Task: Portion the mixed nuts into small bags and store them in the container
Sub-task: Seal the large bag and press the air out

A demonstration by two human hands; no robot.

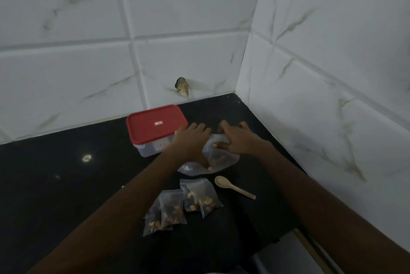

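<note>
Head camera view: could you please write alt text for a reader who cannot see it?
Two bare hands, left hand and right hand, press on a big clear bag of nuts on a black counter. Nearer lie small filled bags and a wooden spoon; a closed red-lidded container sits left of the hands, by the tiled wall.

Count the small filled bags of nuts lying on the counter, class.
4: two overlapping at the left, two overlapping beside the spoon. More may be hidden underneath.
</note>
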